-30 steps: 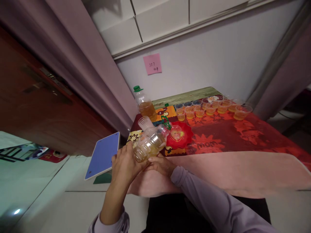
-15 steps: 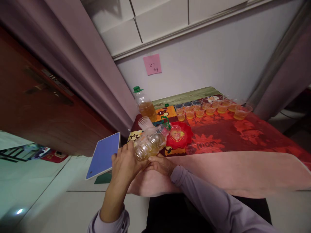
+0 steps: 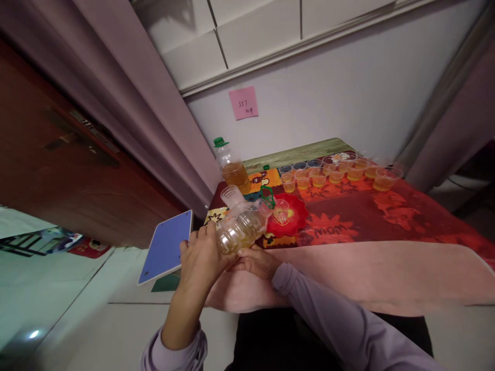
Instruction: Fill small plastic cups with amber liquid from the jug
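Observation:
Between my hands a clear plastic bottle [image 3: 242, 229] lies tilted, its neck pointing right and away from me, with some yellowish liquid inside. My left hand [image 3: 201, 252] grips its base from the left. The fingers of my right hand [image 3: 257, 261] close on its underside near the base. The bottle's mouth, with a green handle ring [image 3: 267, 197] around the neck, is at a clear plastic cup [image 3: 281, 210]. That cup stands on a red scalloped plate [image 3: 299, 226]. Whether liquid is flowing out is too small to tell.
Behind the bottle stand stacked clear cups [image 3: 231, 195] and a larger green-capped bottle [image 3: 235, 172] of amber liquid. Several cups with orange liquid [image 3: 319, 178] line the table's back. A loose green cap [image 3: 266, 167] lies near them. A blue board [image 3: 166, 245] is at the left.
The bottle's neck has tipped slightly lower and nearer the cup on the red plate. Both hands keep their hold. The camera view has shifted a little.

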Tool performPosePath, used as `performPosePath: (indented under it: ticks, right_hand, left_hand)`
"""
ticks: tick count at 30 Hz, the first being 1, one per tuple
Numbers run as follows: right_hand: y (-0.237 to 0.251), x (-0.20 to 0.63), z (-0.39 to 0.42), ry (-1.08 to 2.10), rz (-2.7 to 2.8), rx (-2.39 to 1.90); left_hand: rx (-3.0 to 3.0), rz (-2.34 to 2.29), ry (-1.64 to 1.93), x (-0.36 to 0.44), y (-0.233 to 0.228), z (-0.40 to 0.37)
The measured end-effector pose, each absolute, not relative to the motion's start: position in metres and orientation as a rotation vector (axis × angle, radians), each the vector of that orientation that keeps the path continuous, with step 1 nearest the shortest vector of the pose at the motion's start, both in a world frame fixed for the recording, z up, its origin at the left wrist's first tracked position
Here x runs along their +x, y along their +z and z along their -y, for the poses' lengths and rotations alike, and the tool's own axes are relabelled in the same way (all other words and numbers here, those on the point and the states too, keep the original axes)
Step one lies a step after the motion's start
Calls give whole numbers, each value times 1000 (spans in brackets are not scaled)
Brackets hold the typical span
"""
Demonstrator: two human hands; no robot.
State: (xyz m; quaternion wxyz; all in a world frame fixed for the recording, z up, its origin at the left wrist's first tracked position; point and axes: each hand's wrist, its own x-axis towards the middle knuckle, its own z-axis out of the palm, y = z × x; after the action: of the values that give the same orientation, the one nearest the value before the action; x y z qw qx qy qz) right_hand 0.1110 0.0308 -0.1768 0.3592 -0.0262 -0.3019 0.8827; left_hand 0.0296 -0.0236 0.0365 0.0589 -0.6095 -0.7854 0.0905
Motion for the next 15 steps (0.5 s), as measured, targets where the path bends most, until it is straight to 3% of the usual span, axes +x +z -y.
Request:
performPosePath:
  ticks: [15]
  right_hand:
    - [-177,110,-31,2284,775,-43]
  left_hand:
    - [-1833,2401,342,37,42,19]
